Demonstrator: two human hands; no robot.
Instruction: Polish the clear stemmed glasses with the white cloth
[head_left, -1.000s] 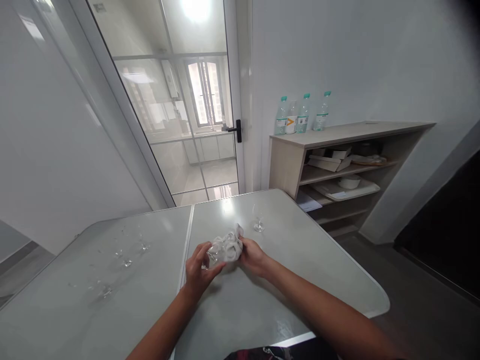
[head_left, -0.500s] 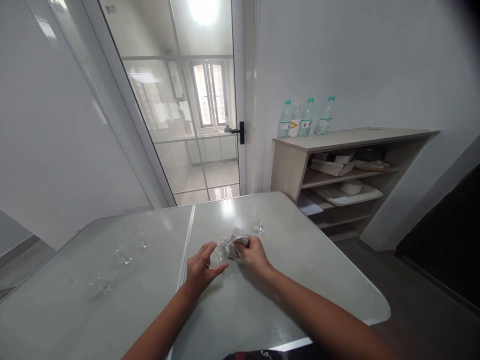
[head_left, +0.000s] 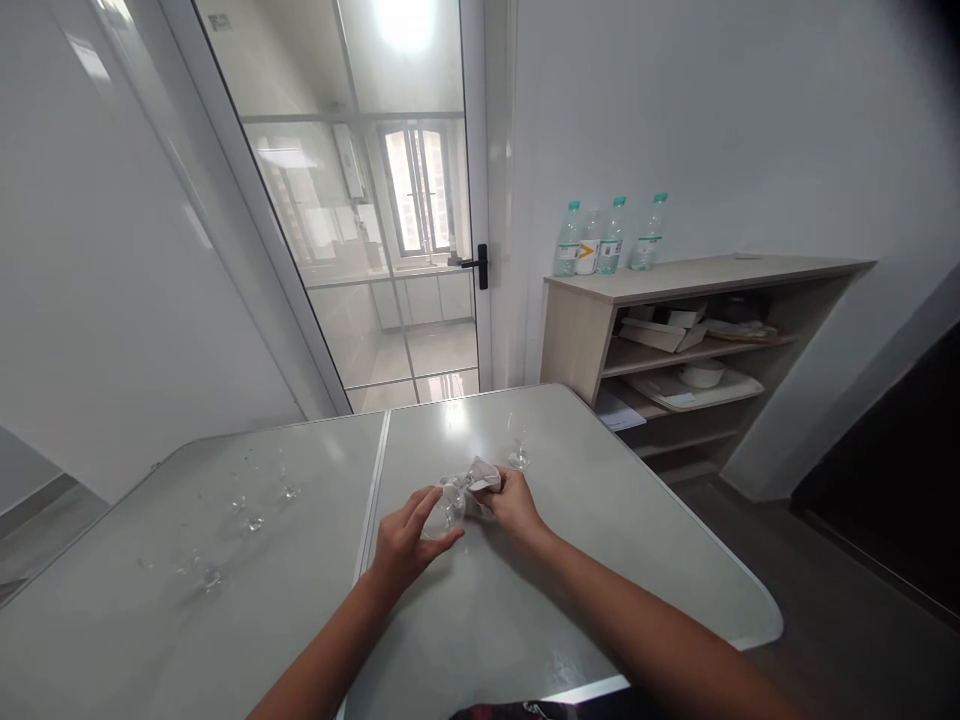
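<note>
My left hand curves its fingers and thumb around the bowl of a clear stemmed glass, which lies tilted on its side above the table. A crumpled pale grey cloth is pinched in my right hand. It is pressed around the stem end of the glass, so the stem and foot are partly hidden. Just beyond my right hand another stemmed glass stands upright on the table.
Several clear stemmed glasses stand on the left half of the pale table. A metal strip divides the tabletop. Behind at right, a wooden shelf unit carries several bottles. A glass door is ahead.
The glass has turned slightly in my left hand, and both hands have shifted a little to the right. The cloth has changed its folds around the stem end.
</note>
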